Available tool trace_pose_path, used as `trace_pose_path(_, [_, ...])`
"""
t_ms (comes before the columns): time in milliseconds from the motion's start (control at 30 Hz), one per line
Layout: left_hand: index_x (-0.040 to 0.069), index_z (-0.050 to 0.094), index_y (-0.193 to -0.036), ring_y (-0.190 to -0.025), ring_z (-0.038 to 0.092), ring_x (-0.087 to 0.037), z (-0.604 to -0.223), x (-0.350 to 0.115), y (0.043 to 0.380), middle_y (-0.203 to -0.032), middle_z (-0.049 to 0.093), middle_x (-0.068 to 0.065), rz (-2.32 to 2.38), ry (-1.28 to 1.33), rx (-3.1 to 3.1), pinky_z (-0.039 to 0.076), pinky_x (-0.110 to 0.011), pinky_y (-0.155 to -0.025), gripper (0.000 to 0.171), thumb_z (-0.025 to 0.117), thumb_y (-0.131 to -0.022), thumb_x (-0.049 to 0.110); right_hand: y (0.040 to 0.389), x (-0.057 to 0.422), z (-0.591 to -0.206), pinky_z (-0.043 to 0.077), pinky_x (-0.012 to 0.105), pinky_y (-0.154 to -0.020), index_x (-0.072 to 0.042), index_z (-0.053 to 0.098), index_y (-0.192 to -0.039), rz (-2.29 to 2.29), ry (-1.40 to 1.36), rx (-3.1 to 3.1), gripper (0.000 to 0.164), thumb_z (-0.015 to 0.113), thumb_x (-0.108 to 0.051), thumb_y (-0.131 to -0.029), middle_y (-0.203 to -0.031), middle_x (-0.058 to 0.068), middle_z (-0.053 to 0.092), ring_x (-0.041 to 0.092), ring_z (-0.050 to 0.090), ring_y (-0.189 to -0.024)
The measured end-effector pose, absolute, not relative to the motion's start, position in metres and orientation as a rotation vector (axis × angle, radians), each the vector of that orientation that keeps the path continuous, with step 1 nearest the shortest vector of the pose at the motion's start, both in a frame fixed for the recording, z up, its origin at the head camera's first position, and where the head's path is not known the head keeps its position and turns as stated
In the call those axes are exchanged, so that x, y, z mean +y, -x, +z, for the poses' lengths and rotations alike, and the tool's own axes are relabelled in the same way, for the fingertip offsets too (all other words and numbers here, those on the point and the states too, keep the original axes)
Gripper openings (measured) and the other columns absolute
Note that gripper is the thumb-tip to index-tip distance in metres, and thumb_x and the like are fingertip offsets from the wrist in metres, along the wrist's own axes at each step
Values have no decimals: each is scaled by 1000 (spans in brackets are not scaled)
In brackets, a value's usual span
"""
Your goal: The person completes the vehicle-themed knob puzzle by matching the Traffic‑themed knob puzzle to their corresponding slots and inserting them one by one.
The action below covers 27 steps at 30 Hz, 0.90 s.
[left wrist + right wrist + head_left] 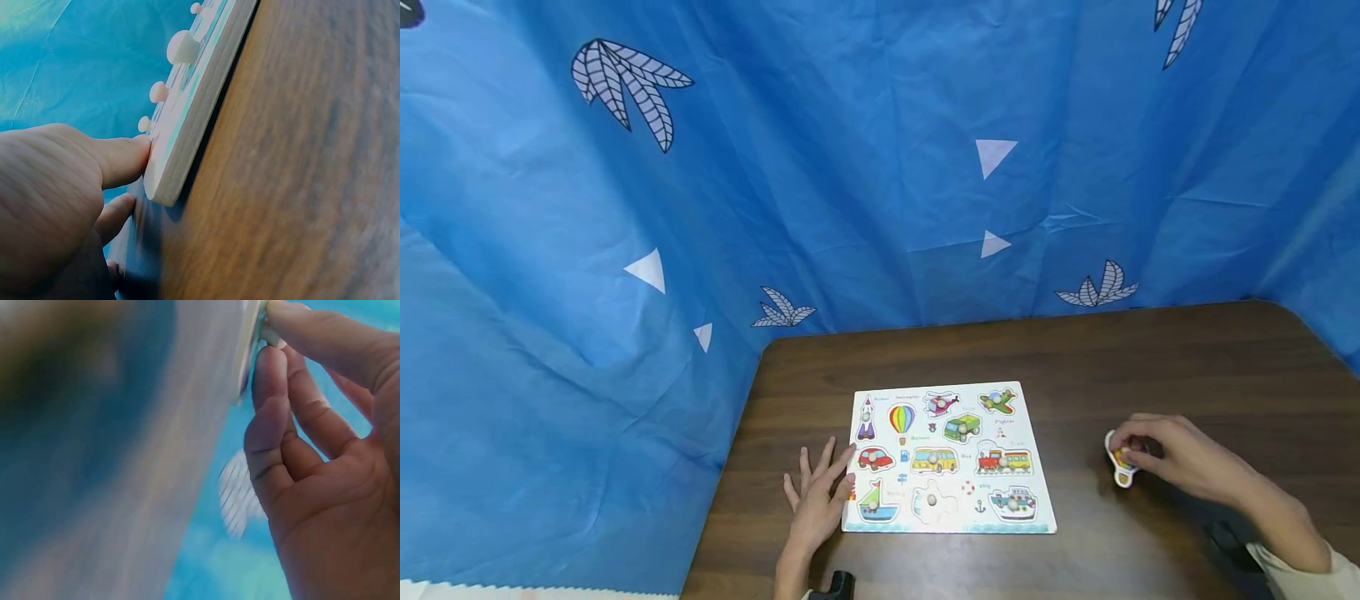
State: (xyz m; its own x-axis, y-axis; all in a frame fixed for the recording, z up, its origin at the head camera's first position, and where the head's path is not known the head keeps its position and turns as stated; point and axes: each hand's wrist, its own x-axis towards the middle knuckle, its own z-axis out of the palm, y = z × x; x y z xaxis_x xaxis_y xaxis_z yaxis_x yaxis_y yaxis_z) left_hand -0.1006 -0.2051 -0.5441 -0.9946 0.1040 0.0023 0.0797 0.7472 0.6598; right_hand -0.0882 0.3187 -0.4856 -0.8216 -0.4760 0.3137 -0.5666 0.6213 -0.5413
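Observation:
A white peg puzzle board lies on the table, printed with vehicles that carry small round knobs. My left hand is at its left edge with the fingers spread; in the left wrist view the thumb touches the board's corner. To the right of the board, my right hand pinches a small white-edged puzzle piece with yellow and orange on it. The right wrist view shows the thumb and fingers at the knob of that piece. Fingers cover part of its picture.
The dark brown wooden table bears the board. A pale outlined shape with a round spot sits in the board's bottom row, between the sailboat and the ship. Blue patterned cloth hangs behind and to the left.

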Motion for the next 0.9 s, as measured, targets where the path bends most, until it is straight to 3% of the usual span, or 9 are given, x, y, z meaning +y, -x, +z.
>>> trace_pose_path(267, [25, 56, -145, -149, -4, -56, -545, -204, 101, -162, 33, -14, 1107, -157, 2898, -15, -78, -105, 43, 53, -103, 35, 148, 243, -458, 47, 20, -59, -15, 73, -97, 1020, -964, -2887, 15, 73, -3, -88, -92, -10, 65, -2, 51, -73])
trace_pose_path(467, [25, 56, -145, -149, -3, -56, -545, -205, 99, -162, 33, -14, 1096, -157, 2905, -14, -79, -105, 43, 53, -103, 36, 184, 193, -460, 47, 22, -62, -12, 74, -97, 1028, -1114, -2891, 8, 72, -6, -91, -92, -7, 67, 3, 52, -73])
trace_pose_path(667, [24, 56, -145, -149, -4, -56, -545, -205, 97, -162, 33, -14, 1114, -153, 2902, -15, -79, -105, 43, 53, -103, 34, 205, 142, -469, 51, 22, -68, -10, 74, -99, 994, -1231, -2884, 7, 72, -7, -92, -94, -6, 68, 2, 56, -75])
trace_pose_path(900, [26, 56, -145, -150, -1, -55, -548, -204, 98, -162, 34, -13, 1104, -168, 2929, -13, -78, -106, 43, 55, -102, 34, 218, 91, -470, 48, 23, -66, -11, 73, -94, 941, -1296, -2912, 5, 70, -8, -93, -91, -4, 68, 4, 54, -70])
